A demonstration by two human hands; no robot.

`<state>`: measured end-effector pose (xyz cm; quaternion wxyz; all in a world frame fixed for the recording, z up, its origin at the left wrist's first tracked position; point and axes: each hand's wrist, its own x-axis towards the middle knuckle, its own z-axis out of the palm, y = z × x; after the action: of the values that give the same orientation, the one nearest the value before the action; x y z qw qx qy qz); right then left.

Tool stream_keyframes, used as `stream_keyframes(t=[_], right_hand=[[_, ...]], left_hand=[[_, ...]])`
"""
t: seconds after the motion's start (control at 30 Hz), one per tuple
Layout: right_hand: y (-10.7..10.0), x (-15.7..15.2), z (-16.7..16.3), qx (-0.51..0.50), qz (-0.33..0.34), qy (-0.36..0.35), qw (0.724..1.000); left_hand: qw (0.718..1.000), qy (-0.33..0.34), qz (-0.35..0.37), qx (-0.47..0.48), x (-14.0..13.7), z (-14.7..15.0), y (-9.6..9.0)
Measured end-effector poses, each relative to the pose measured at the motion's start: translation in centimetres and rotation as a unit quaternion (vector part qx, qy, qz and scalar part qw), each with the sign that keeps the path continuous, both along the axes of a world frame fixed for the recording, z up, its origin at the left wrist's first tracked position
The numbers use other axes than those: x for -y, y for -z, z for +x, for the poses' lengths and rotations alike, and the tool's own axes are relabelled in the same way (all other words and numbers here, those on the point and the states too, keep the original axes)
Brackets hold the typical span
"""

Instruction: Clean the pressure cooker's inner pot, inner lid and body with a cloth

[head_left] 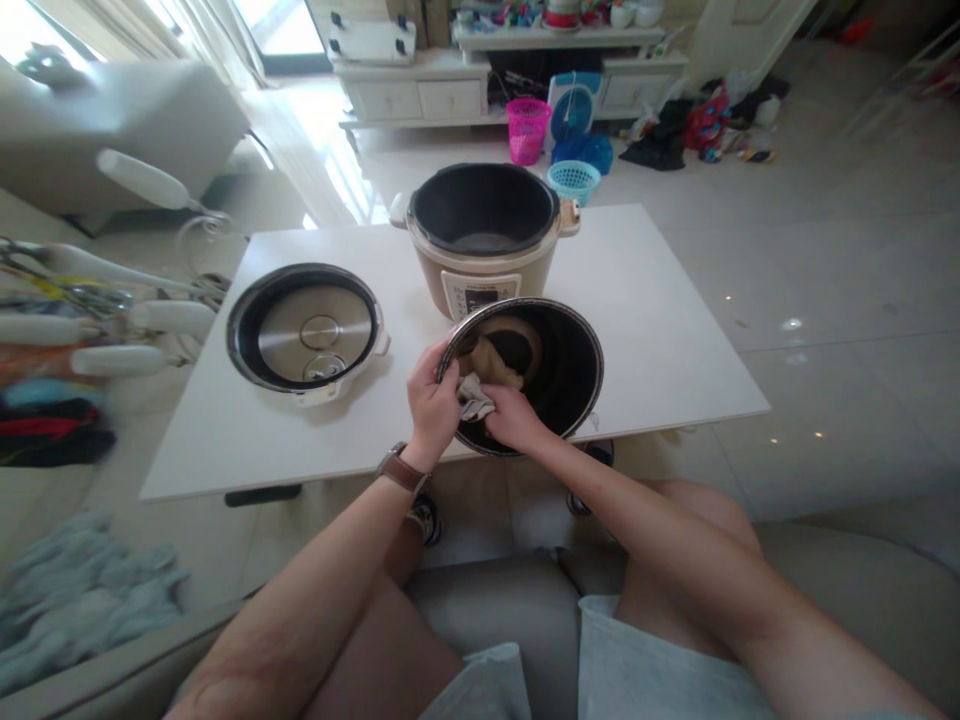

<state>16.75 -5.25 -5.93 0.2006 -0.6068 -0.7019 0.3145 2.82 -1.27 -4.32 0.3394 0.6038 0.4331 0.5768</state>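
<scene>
A dark inner pot is tilted toward me over the table's near edge. My left hand grips its left rim, thumb over the inside. Inside the pot, my right hand is closed on a crumpled beige cloth, which lies against the inner wall; part of the cloth bunches near my left thumb. Just behind stands the cream pressure cooker body, its top uncovered and its control panel facing me. To the left, the cooker lid rests upside down, showing its metal underside.
All this is on a white table. Chairs with white-tipped parts crowd the left side. Beyond the table are a blue basket, a pink bin and a low white cabinet. A grey sofa is under me.
</scene>
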Motion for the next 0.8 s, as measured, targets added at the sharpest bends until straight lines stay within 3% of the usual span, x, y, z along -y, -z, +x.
stream_keyframes(t=[0.13, 0.3, 0.43, 0.7, 0.8], right_hand=[[-0.1, -0.4, 0.4, 0.009, -0.010, 0.048, 0.999], [-1.4, -0.6, 1.2, 0.115, -0.034, -0.009, 0.993], [-2.3, -0.3, 1.3, 0.230, -0.054, -0.046, 0.971], [-3.4, 0.0, 2.0, 0.336, -0.112, -0.033, 0.934], [-3.4, 0.1, 2.2, 0.340, -0.105, -0.037, 0.934]], left_hand=[[0.999, -0.014, 0.030, -0.011, 0.9, 1.4, 0.5], [0.999, -0.029, 0.003, -0.019, 0.0, 1.7, 0.5], [0.998, -0.037, 0.005, -0.045, -1.4, 0.6, -0.4], [0.994, 0.064, -0.020, -0.081, -3.6, -1.4, -0.6], [0.995, 0.064, -0.018, -0.075, -3.4, -0.8, -0.3]])
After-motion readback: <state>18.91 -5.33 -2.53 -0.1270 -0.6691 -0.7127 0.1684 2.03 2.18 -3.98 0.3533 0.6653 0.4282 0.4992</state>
